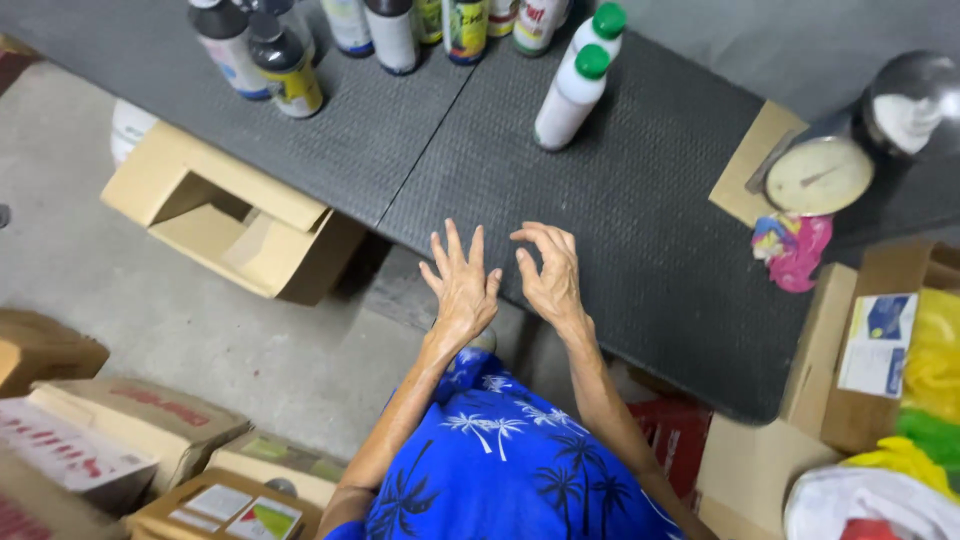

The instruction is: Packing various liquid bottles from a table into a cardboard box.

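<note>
Over the near edge of a dark textured mat [620, 200], both hands are held empty. The left hand [462, 285] is spread, fingers apart and pointing away; the right hand [550, 275] is half curled, fingers bent, nothing clasped. The two hands are seen just beside each other, thumbs nearly meeting, neither touching the mat's goods.

Nearest to them, two white bottles [575, 85] with green caps are stood upright, well apart from the hands. Along the far edge a row of dark bottles [285, 65] with yellow and white labels is noted. At the right, a round dial scale [820, 175] is set on a cardboard sheet, with a pink wrapper [795, 250] just below it.

On the floor at the left, an open box [230, 215] is lying, its flaps spread. Closed cartons [100, 430] with red print are stacked at lower left. At the right, a carton [860, 350] bearing a white and blue rectangular label is seen, with yellow and green bags beside it.
</note>
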